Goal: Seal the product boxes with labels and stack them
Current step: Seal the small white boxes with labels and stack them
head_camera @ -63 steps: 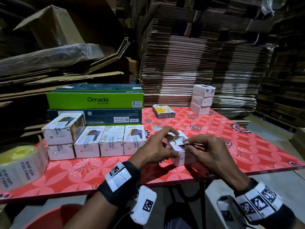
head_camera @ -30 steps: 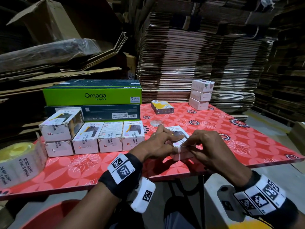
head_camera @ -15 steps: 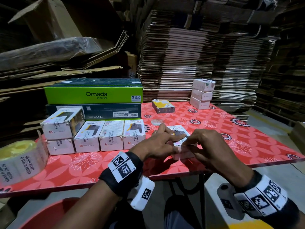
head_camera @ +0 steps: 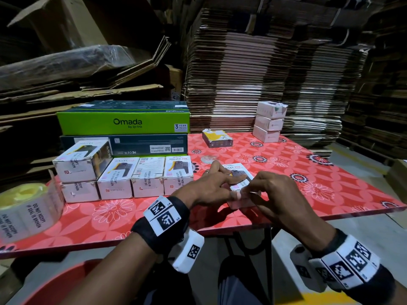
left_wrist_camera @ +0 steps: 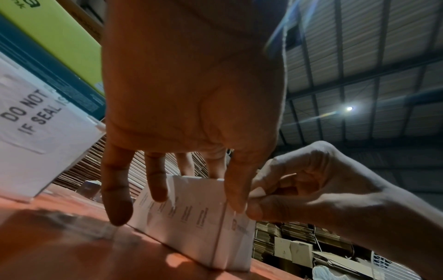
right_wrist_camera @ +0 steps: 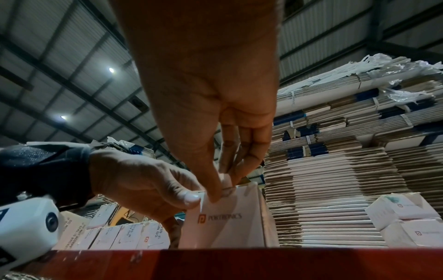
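Box [head_camera: 239,183] sits near the table's [head_camera: 330,194] front edge, left hand [head_camera: 211,188] pinning it with thumb and fingers, right hand [head_camera: 275,194] pinching the seal label [right_wrist_camera: 226,181] at the top corner. Can't quite tell if it's stuck yet. Pull crooked and it'll wrinkle or miss the flap; push hard and the box could slide off.

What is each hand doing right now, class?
Left hand: holds the product box steady on the table.
Right hand: pinches a seal label at the box's top edge.

Black wristbands [head_camera: 161,225] carry white square-coded tags and white cameras [head_camera: 188,252].
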